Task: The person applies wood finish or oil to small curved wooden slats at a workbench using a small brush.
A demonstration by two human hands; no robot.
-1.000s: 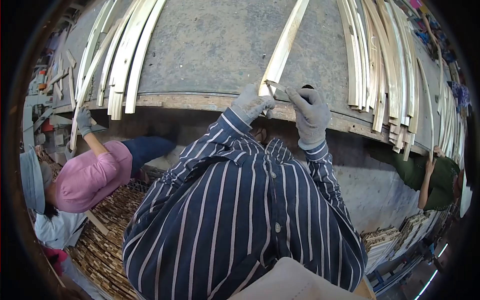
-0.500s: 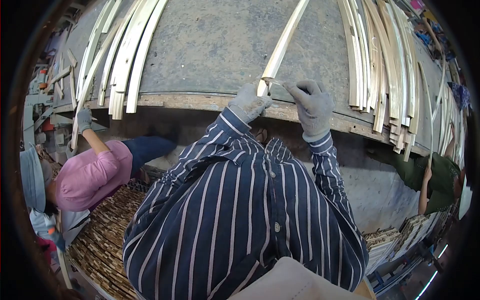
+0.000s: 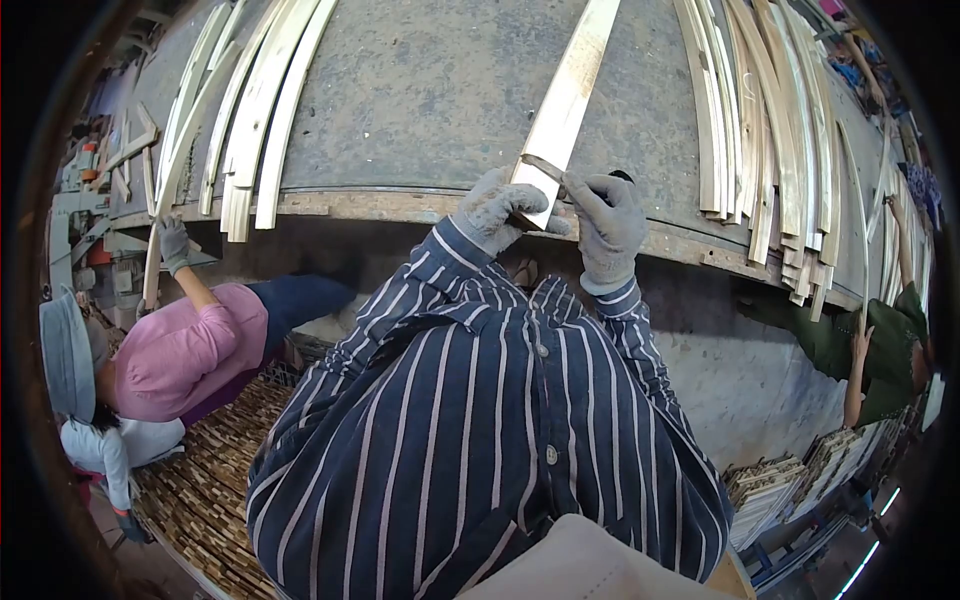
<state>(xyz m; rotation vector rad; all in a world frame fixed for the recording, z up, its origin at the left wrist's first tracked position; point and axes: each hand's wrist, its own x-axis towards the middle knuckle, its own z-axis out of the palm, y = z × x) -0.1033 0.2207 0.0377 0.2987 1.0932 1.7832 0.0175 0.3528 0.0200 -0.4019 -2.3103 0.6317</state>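
Observation:
A long pale wooden strip point(image 3: 568, 105) runs from the table's front edge toward the far side, its broad face turned up. My left hand point(image 3: 490, 212), in a grey glove, is closed around the strip's near end. A small narrow blade-like tool point(image 3: 543, 166) lies across the strip near that end. My right hand point(image 3: 608, 222), also gloved, pinches the tool from the right, its fingers close to the strip's edge.
The worktable point(image 3: 420, 110) bears strips at the left point(image 3: 262, 110) and a larger pile point(image 3: 785, 130) at the right. A co-worker in pink point(image 3: 190, 350) handles a strip at the left; another in green point(image 3: 885, 360) is at the far right. Stacked wood point(image 3: 215, 480) lies behind.
The strip has turned to show its broad face. My right hand has moved left and slightly down, bringing the tool across the strip. The pink-clad co-worker's hand has shifted slightly.

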